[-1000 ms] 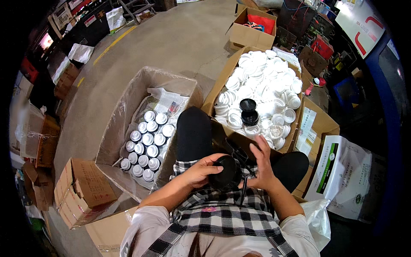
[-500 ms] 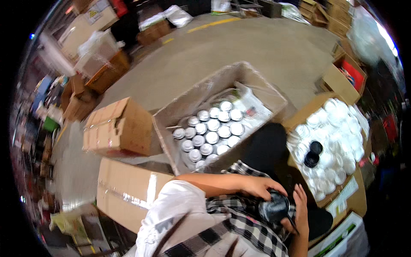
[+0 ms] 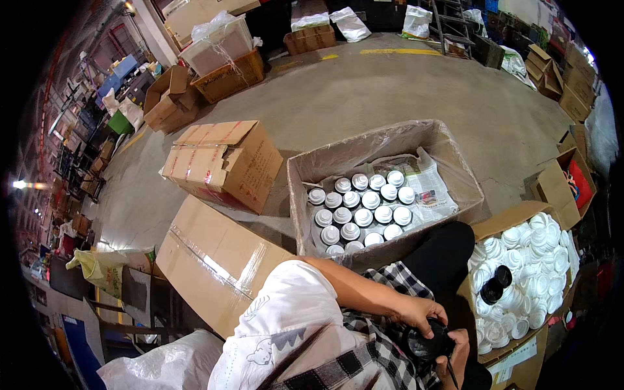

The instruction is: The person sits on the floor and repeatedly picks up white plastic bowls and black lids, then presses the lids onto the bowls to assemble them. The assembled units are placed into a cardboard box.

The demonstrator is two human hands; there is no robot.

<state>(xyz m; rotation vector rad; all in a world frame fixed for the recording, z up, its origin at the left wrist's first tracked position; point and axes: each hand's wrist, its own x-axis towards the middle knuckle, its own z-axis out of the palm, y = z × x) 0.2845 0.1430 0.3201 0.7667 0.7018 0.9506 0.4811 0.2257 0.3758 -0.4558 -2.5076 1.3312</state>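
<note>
In my lap, at the lower right, a round black cup-like part (image 3: 424, 346) is held between both hands. My left hand (image 3: 416, 314) is closed on its upper edge, thumb and fingers curled over the rim. My right hand (image 3: 459, 354) is closed on its right side with bent fingers. A thin dark stick (image 3: 451, 372) points down from beside the right palm; whether that hand grips it I cannot tell. Ahead stands an open plastic-lined carton (image 3: 469, 201) with rows of black parts topped by white stepped caps (image 3: 371, 200).
To the right, a carton (image 3: 484, 229) is heaped with white caps (image 3: 536, 279), two black round parts (image 3: 497, 286) on top. Closed cartons (image 3: 224, 170) stand at the left, one (image 3: 211, 257) close to my left arm. Newspaper (image 3: 426, 188) lines the middle carton.
The view has swung left and up, so the cartons sit lower and farther right. My right fingers, stretched out before, now bend onto the black part. The left hand still holds it.
</note>
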